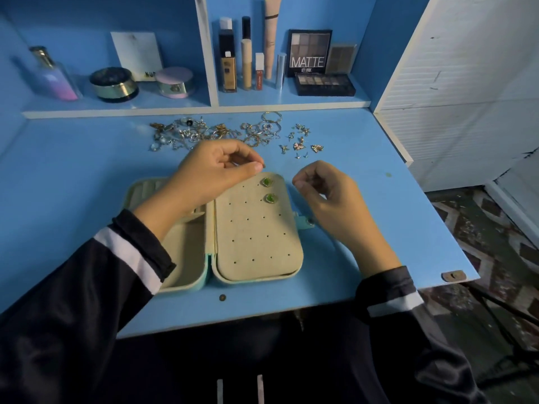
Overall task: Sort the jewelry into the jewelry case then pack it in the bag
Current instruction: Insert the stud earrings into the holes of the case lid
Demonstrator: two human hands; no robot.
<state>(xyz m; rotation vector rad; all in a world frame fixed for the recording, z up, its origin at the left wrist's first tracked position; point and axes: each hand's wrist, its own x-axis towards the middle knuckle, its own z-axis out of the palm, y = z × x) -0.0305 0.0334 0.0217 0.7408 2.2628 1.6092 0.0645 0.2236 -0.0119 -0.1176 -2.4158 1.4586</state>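
Sorting barely begun
Two green studs [266,182] in jewelry case [256,252]; left hand [215,173] pinches a small piece [263,165]; right hand [329,199] fingers [300,182] curled, hold unclear; jewelry pile [204,132] unsorted

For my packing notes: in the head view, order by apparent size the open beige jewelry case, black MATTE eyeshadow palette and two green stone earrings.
Largest: open beige jewelry case.
Then: black MATTE eyeshadow palette, standing farther back.
Smallest: upper green stone earring and lower green stone earring, alike, unranked.
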